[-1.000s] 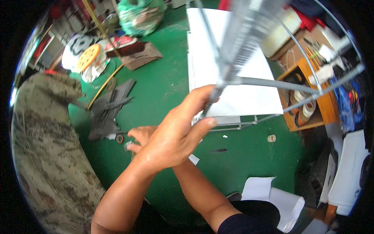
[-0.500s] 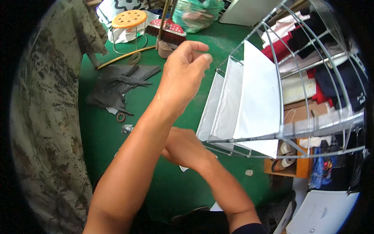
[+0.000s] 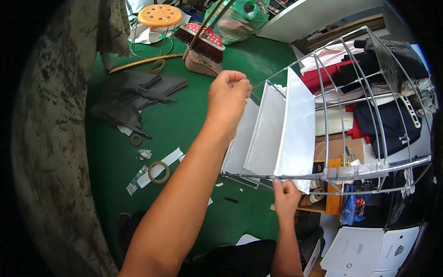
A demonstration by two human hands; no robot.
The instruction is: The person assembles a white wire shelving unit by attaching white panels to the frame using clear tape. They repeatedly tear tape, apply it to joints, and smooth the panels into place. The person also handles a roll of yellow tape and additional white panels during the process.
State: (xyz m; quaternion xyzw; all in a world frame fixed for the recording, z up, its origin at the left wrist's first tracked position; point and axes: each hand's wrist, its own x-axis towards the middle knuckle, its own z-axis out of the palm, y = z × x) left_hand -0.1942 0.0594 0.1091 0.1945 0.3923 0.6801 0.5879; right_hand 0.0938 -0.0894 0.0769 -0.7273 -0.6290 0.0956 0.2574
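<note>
A metal wire frame point(image 3: 325, 138) lies on its side at the right, with white panels point(image 3: 295, 131) set across its left end. My left hand point(image 3: 229, 97) is raised beside the far edge of these panels, its thumb and fingers pinched together. Whatever is between those fingertips is too small to make out. Below the frame's near bar point(image 3: 258, 177), my right hand point(image 3: 287, 196) is closed, fingertips up against the bar by the white panel's lower corner. What they pinch is hidden. Clear tape or film point(image 3: 355, 172) wraps part of that bar.
On the green floor lie a tape roll point(image 3: 158, 172), white strips, scraps and black fabric point(image 3: 138, 90). A broom and dustpan point(image 3: 203, 64) stand behind, near an orange stool point(image 3: 159, 15). Camouflage cloth point(image 3: 46, 138) hangs at the left. Clothes point(image 3: 383, 124) and white boxes point(image 3: 353, 249) are at the right.
My right hand has moved right from beneath my left forearm to the frame's near bar. My left hand has shifted slightly right and nearer, its fingers drawing closer together. The view has shifted.
</note>
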